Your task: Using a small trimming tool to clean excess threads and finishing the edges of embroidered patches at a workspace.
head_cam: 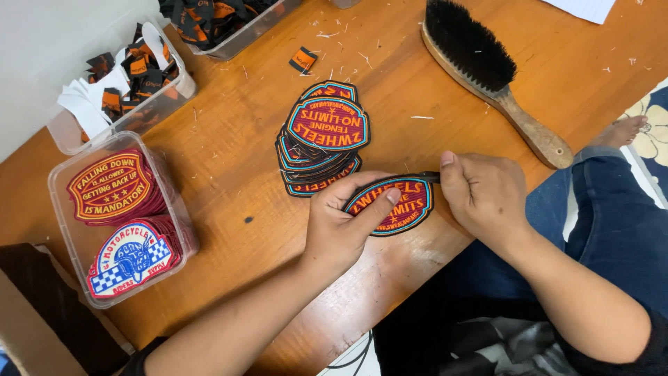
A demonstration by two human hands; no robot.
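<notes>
The left hand [341, 226] gripped a red embroidered patch [393, 205] at the near edge of the wooden table [229, 160], fingers curled under it and the index finger pressed flat across its face. The right hand [483, 195] was clenched around a small dark tool [429, 177] whose tip met the patch's upper right rim; the tool was too hidden to say what kind it was. It looked as though the edge of this one patch was being trimmed or cleaned, with the work on it only partly done.

Just beyond the held patch lay a fanned stack of matching patches [323, 136], well over a handful; whether these were finished or waiting could not be told from the view. Loose thread ends [334, 42] scattered over the wood beyond the stack suggested a fair amount of trimming was already done.

To the left stood a clear plastic tub [59, 188] holding patches of other designs, shield-shaped red and gold ones [111, 188] above blue and white ones [129, 257]. Farther off, a second tub [66, 136] and a third [243, 35] held small black and orange labels [136, 66], with one stray label [303, 60] lying apart on the table. A wooden-handled brush [487, 69] with black bristles rested at the far right, untouched.
</notes>
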